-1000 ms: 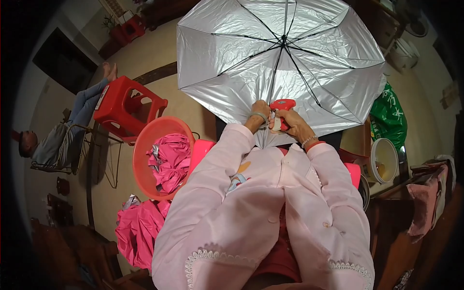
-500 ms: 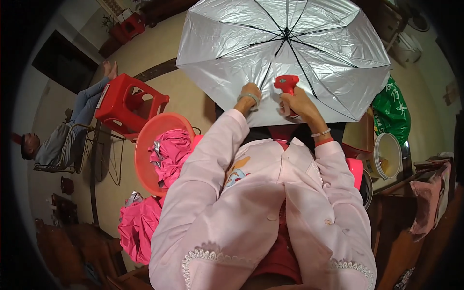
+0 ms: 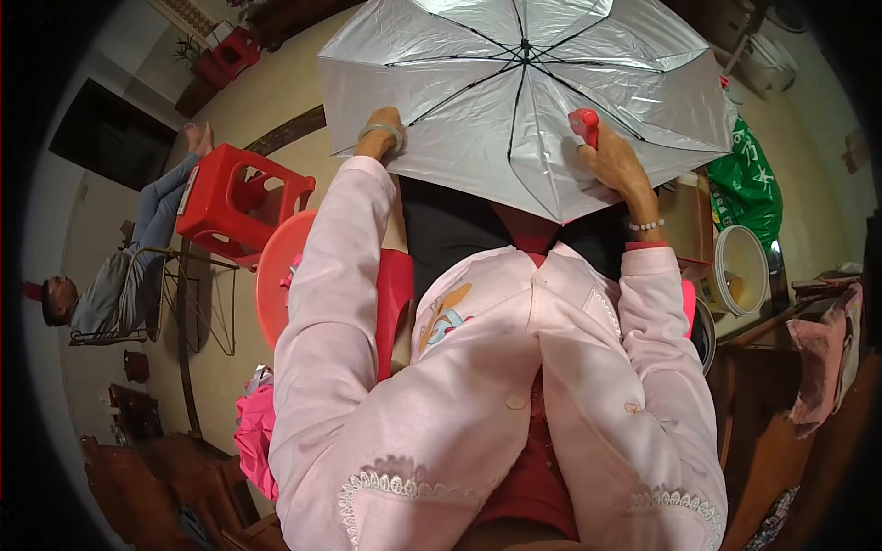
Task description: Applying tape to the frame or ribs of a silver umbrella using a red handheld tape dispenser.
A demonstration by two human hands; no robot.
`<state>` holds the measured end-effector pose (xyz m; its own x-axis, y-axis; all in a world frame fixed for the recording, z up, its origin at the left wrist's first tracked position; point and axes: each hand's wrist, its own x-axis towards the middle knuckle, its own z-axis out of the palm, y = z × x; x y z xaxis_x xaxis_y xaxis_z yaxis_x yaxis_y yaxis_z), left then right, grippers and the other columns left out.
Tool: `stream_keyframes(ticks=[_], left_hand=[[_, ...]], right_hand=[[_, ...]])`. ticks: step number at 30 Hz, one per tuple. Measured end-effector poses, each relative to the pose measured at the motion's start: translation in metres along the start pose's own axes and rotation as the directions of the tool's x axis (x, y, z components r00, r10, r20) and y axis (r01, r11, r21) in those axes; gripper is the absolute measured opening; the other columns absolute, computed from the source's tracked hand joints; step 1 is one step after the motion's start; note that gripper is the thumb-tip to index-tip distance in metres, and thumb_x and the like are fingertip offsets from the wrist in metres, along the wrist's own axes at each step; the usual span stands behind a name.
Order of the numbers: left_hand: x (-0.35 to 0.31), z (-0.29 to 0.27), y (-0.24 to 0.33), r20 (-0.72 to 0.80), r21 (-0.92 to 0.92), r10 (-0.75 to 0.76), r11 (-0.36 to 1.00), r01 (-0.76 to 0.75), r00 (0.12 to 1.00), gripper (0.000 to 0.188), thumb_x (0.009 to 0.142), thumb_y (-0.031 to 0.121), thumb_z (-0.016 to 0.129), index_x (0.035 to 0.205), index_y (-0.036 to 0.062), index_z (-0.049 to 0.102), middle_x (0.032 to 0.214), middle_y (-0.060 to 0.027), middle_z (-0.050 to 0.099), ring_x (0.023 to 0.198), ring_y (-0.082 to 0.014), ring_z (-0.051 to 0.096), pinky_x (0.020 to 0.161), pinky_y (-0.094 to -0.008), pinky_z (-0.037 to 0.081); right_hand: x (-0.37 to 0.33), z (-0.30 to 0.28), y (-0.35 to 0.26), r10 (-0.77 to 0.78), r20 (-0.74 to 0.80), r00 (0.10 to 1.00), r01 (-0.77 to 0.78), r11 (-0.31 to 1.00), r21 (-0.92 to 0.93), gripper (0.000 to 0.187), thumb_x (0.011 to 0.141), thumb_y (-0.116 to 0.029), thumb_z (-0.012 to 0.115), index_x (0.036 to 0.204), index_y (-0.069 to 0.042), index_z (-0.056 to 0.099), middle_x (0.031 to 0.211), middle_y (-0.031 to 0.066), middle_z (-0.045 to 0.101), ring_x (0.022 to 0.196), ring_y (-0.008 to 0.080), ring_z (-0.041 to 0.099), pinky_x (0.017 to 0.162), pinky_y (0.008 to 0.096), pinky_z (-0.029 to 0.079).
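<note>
An open umbrella (image 3: 459, 101) spreads in front of me, its silver underside and thin black ribs facing up at me. My left hand (image 3: 383, 124), a pale bangle at its wrist, is closed on the umbrella near its left edge. Wrapped around a red hand-held tool (image 3: 585, 121) with a broad head is my right hand (image 3: 614, 165). This tool's head sits over the silver fabric, right of the nearest rib; its grip is mostly hidden by my fingers, and I cannot make out its exact kind.
Left of me are a red plastic stool (image 3: 216, 207), an orange-red basin (image 3: 276, 266) and a bundle of pink fabric (image 3: 255, 432). A person (image 3: 106, 275) reclines beyond them. On the right stand white buckets (image 3: 742, 266) and a green bag (image 3: 749, 188).
My left hand has moved left along the umbrella. My right hand and the red tool have shifted right and slightly up. The umbrella has turned and moved a little to the left.
</note>
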<state>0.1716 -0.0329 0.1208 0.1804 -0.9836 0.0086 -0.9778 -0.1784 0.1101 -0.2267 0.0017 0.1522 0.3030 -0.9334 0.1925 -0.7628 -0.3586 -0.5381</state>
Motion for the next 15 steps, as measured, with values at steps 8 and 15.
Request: stream_keyframes(ticks=[8, 15], left_hand=[[-0.020, 0.016, 0.056, -0.143, 0.065, 0.089, 0.995, -0.080, 0.986, 0.025, 0.073, 0.019, 0.052, 0.087, 0.0012, 0.062, 0.091, -0.0235, 0.059, 0.084, -0.0327, 0.059, 0.073, -0.0384, 0.047], [-0.061, 0.024, 0.162, 0.219, -0.287, 0.227, 0.945, -0.160, 0.949, 0.031, 0.068, 0.027, 0.056, 0.080, 0.0001, 0.063, 0.087, -0.0201, 0.061, 0.083, -0.0323, 0.059, 0.072, -0.0362, 0.047]], right_hand=[[0.000, 0.011, 0.003, 0.162, 0.059, 0.985, -0.170, 0.970, 0.175, 0.035, 0.071, -0.022, 0.048, 0.090, 0.007, 0.048, 0.084, 0.0291, 0.056, 0.082, 0.0415, 0.054, 0.074, 0.0432, 0.041], [0.002, 0.026, 0.011, 0.115, -0.016, 0.993, -0.113, 0.989, 0.099, 0.034, 0.070, -0.023, 0.052, 0.088, 0.005, 0.048, 0.067, 0.0163, 0.056, 0.057, 0.0237, 0.055, 0.056, 0.0335, 0.044]])
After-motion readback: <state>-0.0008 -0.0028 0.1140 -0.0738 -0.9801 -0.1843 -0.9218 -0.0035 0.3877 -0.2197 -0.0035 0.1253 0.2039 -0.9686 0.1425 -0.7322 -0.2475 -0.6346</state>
